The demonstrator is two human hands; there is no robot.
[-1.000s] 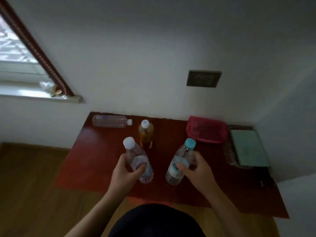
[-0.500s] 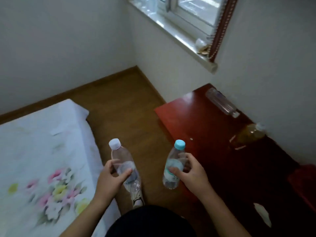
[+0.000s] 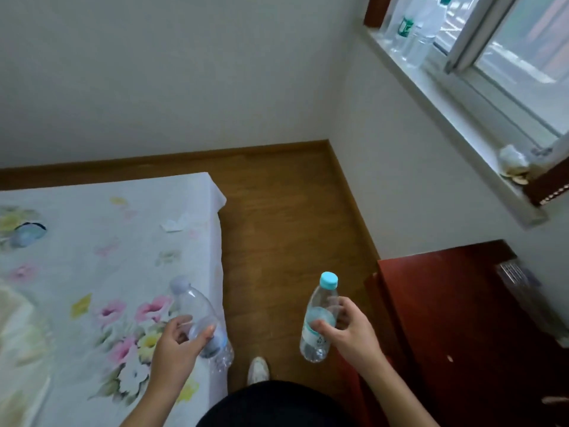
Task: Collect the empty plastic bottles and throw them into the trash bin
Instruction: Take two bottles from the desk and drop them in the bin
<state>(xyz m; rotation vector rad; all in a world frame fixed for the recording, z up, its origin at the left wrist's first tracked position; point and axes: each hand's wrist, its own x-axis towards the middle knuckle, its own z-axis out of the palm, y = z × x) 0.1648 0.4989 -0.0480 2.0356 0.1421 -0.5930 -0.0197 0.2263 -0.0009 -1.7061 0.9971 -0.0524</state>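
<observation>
Since the earlier frame, view turns left; left hand (image 3: 175, 343) grips white-capped clear plastic bottle (image 3: 197, 315), right hand (image 3: 348, 331) grips blue-capped clear plastic bottle (image 3: 318, 322).

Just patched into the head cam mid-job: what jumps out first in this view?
Two clear plastic bottles stand out, one per hand: the left hand grips a white-capped bottle over the edge of the floral bed sheet, and the right hand grips a blue-capped bottle above the wooden floor. More clear bottles stand on the windowsill at upper right, and a red table sits at lower right. No trash bin is in view.
</observation>
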